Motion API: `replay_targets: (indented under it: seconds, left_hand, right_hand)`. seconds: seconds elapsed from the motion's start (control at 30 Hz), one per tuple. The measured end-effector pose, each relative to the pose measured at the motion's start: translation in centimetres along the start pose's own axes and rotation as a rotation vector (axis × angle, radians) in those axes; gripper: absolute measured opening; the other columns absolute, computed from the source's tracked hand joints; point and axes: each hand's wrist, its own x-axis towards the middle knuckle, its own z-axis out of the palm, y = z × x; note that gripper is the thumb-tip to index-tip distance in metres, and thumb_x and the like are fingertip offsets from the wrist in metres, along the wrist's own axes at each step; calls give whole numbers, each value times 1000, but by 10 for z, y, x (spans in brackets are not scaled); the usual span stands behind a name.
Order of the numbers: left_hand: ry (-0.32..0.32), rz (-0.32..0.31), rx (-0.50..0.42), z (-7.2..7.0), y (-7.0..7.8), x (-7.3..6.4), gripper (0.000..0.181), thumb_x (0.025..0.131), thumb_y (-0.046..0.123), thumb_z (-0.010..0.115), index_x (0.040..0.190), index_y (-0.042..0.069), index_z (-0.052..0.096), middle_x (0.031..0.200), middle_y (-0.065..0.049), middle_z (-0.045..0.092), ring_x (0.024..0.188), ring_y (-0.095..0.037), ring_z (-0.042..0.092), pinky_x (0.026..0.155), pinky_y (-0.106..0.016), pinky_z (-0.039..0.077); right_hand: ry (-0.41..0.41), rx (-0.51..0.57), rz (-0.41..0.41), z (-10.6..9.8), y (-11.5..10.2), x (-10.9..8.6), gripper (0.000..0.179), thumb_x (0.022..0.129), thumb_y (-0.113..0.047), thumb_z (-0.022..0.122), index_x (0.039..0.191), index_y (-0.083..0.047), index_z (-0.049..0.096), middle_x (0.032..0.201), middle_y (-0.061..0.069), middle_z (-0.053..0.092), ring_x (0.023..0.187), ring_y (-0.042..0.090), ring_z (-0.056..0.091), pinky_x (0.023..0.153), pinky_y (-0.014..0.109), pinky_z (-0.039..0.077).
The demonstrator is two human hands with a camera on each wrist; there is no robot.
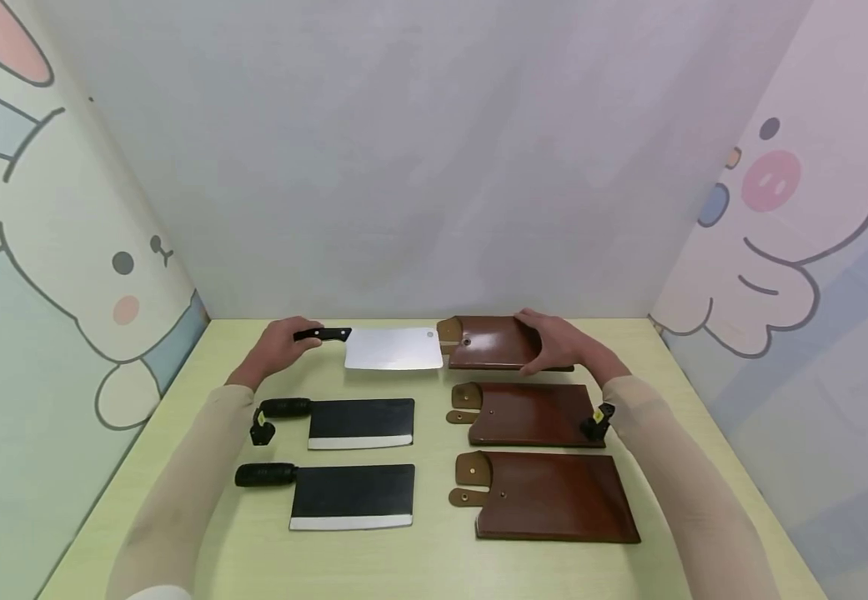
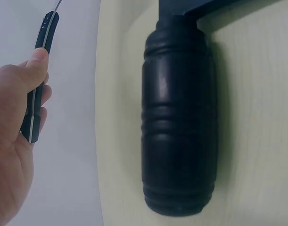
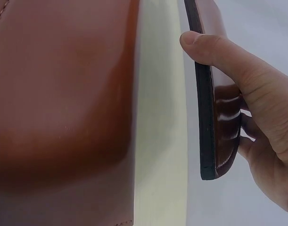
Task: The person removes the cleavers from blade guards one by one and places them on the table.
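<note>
At the back of the table my left hand (image 1: pixel 282 345) grips the black riveted handle (image 2: pixel 49 30) of a silver cleaver (image 1: pixel 393 348). Its blade points right, with the far end close to the flap and strap of a brown leather sheath (image 1: pixel 494 340). Whether blade and sheath touch, I cannot tell. My right hand (image 1: pixel 558 342) holds that sheath at its right end, thumb on the near edge and fingers on the far side, as the right wrist view shows. In the left wrist view, a ribbed black handle (image 2: pixel 179 122) of another cleaver lies beside the left hand.
Two black cleavers with pale cutting edges, one behind (image 1: pixel 362 421) and one in front (image 1: pixel 353 493), lie on the left, handles leftward. To their right lie two brown sheaths, a middle one (image 1: pixel 539 412) and a front one (image 1: pixel 557 497). Walls enclose the back and both sides.
</note>
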Motion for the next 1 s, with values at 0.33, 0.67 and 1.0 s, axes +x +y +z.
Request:
replay_targets:
  seconds: [0.33,0.67,1.0]
  left_hand:
    - [-9,10,26,-6,-12,-11,37,100,17,68,132,-1,65,127,-25,66,116,-43,62,96,-58,47]
    - [-1,27,21,-8,-19,-17,37,99,15,70,130,-3,67,123,-26,67,114,-46,63,96,-59,47]
    - [-24,3,35,-4,-27,-20,37,99,15,69,130,-4,66,126,-28,66,117,-47,61,96,-60,47]
  right_hand:
    - [4,-19,19,-3,13,-8,114,75,-41,91,160,0,27,163,27,25,147,48,30,112,63,34]
    - [-7,4,47,-3,17,-15,114,75,-39,92,159,3,28,163,29,26,146,49,31,111,63,34]
    - [-25,1,48,2,22,-14,113,73,-40,92,158,4,30,162,27,29,144,47,37,110,61,36]
